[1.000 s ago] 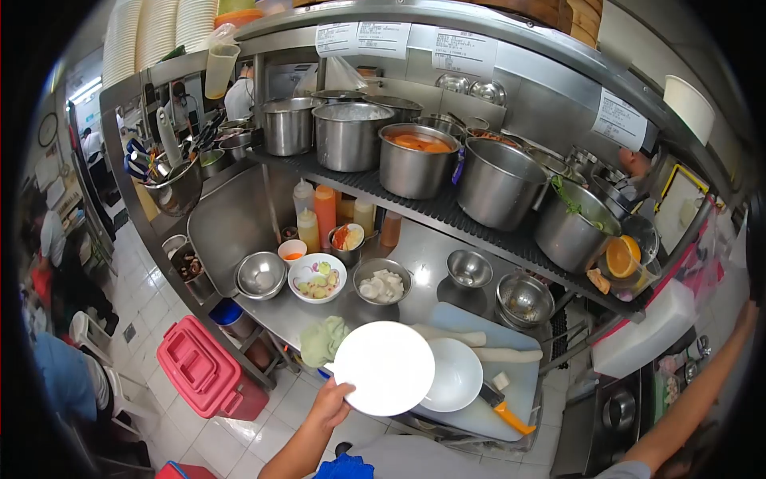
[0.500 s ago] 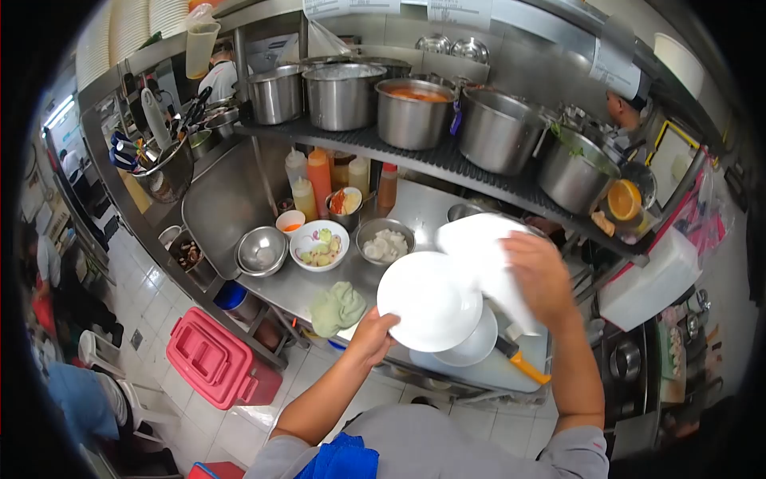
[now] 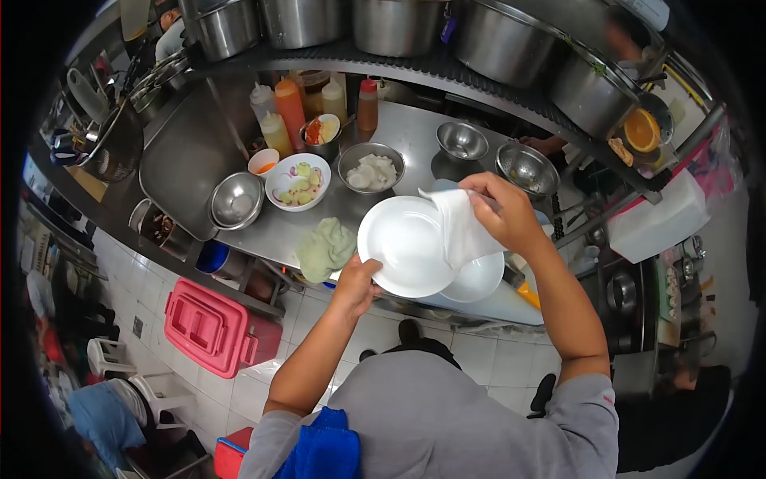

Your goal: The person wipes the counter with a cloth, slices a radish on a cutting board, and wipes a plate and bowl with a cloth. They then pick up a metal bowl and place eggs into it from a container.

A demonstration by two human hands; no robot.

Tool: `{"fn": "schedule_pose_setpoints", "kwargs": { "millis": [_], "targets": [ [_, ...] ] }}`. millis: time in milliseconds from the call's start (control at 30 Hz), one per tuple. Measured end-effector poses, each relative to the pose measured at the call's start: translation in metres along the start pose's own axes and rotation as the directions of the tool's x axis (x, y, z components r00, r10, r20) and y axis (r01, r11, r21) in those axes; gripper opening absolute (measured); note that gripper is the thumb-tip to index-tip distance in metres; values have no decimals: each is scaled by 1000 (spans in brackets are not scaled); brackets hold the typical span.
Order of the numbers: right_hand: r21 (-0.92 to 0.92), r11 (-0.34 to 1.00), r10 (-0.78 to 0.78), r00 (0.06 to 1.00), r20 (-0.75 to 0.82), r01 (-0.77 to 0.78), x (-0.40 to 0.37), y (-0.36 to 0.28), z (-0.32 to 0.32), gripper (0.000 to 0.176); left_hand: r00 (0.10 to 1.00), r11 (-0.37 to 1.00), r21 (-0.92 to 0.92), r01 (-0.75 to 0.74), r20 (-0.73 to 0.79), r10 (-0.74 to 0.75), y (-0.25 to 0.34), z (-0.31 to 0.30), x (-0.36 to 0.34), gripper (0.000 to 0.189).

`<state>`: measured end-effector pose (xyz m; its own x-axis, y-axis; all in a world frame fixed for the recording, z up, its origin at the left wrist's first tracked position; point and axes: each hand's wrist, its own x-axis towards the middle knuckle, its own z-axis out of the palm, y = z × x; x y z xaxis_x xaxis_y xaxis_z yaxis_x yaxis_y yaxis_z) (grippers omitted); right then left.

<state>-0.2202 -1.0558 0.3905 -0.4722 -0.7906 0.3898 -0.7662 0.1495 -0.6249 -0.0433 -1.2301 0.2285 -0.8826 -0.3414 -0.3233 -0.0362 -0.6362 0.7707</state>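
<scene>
My left hand [image 3: 356, 286] grips a shallow white plate [image 3: 399, 247] by its near left rim, thumb on top. The fingers of my right hand [image 3: 504, 211] are closed on a thin white cloth [image 3: 463, 231], which hangs down over the plate's right side. A white bowl [image 3: 483, 281] sits behind and to the right of the plate in this view, on a pale cutting board. Beside it shows the orange handle of a knife [image 3: 527, 294]. Left of the plate lies a crumpled green towel [image 3: 327, 249].
Bowls of cut vegetables [image 3: 297, 182] and white pieces [image 3: 372, 169] stand on the steel counter [image 3: 411, 132], with squeeze bottles [image 3: 290, 112] behind. Steel pots [image 3: 499, 40] line the overhead shelf. A red lidded bin [image 3: 215, 327] stands on the floor at left. Other people are partly visible around.
My view has tilted down and shifted. The white cloth, blurred and spread wide above the plate before, now hangs folded at its right edge. My left hand still holds the plate.
</scene>
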Motion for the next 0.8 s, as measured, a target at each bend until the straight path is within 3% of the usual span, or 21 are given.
{"fn": "schedule_pose_setpoints", "kwargs": {
  "millis": [67, 133, 267, 333, 367, 400, 467, 500, 667, 733, 767, 800],
  "targets": [
    [40, 998, 40, 999, 26, -41, 9, 7, -2, 19, 1000, 1000, -5, -1, -14, 1, -2, 5, 7, 47],
    [235, 925, 257, 947, 192, -299, 21, 19, -1, 19, 1000, 999, -44, 7, 10, -6, -7, 7, 16, 46],
    [296, 894, 271, 931, 243, -337, 31, 54, 16, 22, 998, 996, -85, 18, 64, -13, -8, 16, 30, 45],
    [-81, 992, 100, 993, 70, -94, 22, 64, 35, 28, 997, 993, -114, 10, 71, -2, -8, 22, 34, 45],
    [-251, 968, -7, 997, 75, 25, 15, 64, 38, 38, 998, 993, -118, 14, 61, -7, -11, 22, 35, 45],
    [-246, 969, -9, 997, 81, 28, 10, 66, 41, 38, 999, 992, -122, 15, 42, -10, -11, 23, 38, 45],
    [-247, 948, -184, 979, 94, 202, -2, 69, 48, 44, 1000, 991, -131, 9, 10, -7, -10, 22, 42, 45],
    [-209, 954, -168, 962, 215, 213, -8, 62, 48, 50, 1000, 990, -140, 9, 14, -8, -9, 21, 44, 45],
    [-306, 932, -155, 976, 151, 196, -20, 76, 78, 56, 1000, 991, -134, 13, -8, -14, -5, 26, 46, 45],
    [-386, 910, -153, 988, 22, 150, -13, 89, 83, 46, 999, 991, -130, 24, -20, -27, -6, 28, 47, 46],
    [-386, 911, -150, 989, 21, 146, -12, 99, 84, 46, 999, 991, -129, 27, -20, -30, -8, 30, 48, 46],
    [-410, 897, -168, 985, 36, 168, -8, 106, 82, 33, 999, 993, -117, 28, -18, -30, -8, 30, 49, 46]
  ]
}}
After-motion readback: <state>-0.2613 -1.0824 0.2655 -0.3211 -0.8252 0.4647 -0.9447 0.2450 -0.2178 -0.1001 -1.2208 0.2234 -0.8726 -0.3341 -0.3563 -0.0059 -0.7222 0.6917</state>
